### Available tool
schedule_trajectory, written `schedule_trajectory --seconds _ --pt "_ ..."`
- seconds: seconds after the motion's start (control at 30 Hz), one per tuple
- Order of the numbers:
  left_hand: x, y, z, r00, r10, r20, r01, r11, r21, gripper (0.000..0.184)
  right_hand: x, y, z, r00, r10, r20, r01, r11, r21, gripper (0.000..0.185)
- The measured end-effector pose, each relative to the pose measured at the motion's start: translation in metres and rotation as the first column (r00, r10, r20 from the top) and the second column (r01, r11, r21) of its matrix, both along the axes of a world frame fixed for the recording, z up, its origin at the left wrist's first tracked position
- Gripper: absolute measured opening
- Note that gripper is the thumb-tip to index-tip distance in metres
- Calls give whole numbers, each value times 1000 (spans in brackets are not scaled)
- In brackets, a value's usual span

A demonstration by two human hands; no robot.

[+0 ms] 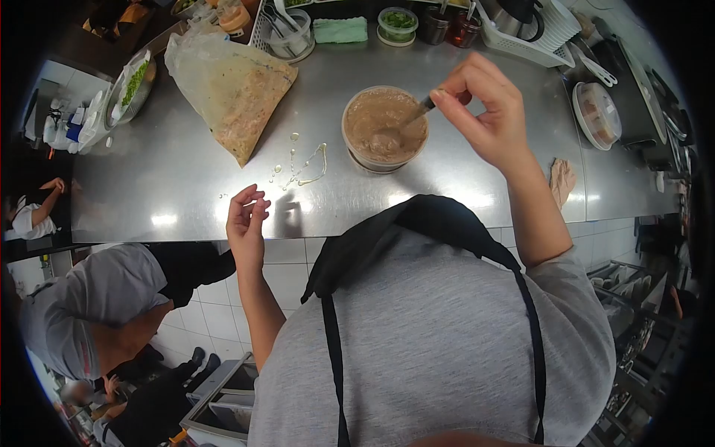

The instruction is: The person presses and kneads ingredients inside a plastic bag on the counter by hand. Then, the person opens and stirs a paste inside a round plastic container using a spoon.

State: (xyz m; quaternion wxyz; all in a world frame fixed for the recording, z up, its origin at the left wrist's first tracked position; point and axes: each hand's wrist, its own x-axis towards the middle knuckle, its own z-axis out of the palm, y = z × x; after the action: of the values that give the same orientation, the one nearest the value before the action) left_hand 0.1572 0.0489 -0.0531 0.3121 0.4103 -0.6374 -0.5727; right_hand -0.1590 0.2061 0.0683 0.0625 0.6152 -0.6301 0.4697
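A round tub (357, 158) filled with a brown, thick mixture (376, 112) stands on the steel counter. My right hand (484, 108) pinches the handle of a spoon (418, 112), whose bowl end rests in the mixture. Near the counter's front edge, my left hand (247, 216) hovers with fingers loosely curled and apart, holding nothing. Between it and the tub lies a clear liquid spill (309, 171). A plastic bag (238, 97) with a pale, chunky filling lies behind my left hand.
Along the back are a utensil container (287, 37), a green cloth (340, 30), a tub of green herbs (397, 22) and a white basket (514, 45). At right are a lidded container (597, 115) and a crumpled cloth (562, 180). Co-workers (112, 298) are at left.
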Motion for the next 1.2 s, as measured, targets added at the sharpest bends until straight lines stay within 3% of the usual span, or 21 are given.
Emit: schedule_trajectory --seconds 0.13,0.57,0.93,1.07,1.13,1.2 --pt "0 -1 2 1000 15 13 -15 1000 -6 29 -7 -1 14 1000 20 19 -19 997 -74 8" --pt "-8 0 1 1000 -26 2 26 1000 10 31 -10 17 -8 994 19 106 -21 1000 15 10" --pt "-6 -1 -1 1000 -29 6 29 1000 5 30 -31 5 -17 996 -87 -25 87 996 8 11" --pt "-4 0 2 1000 -16 2 16 1000 -1 30 -27 -5 -1 998 -33 54 35 998 -49 11" --pt "-1 -1 1 1000 -9 7 9 1000 -6 30 -25 -11 7 997 10 -75 -18 995 -101 8" --pt "-1 -1 2 1000 -3 9 3 1000 -8 30 -19 -19 8 997 40 -71 -46 995 -92 7"
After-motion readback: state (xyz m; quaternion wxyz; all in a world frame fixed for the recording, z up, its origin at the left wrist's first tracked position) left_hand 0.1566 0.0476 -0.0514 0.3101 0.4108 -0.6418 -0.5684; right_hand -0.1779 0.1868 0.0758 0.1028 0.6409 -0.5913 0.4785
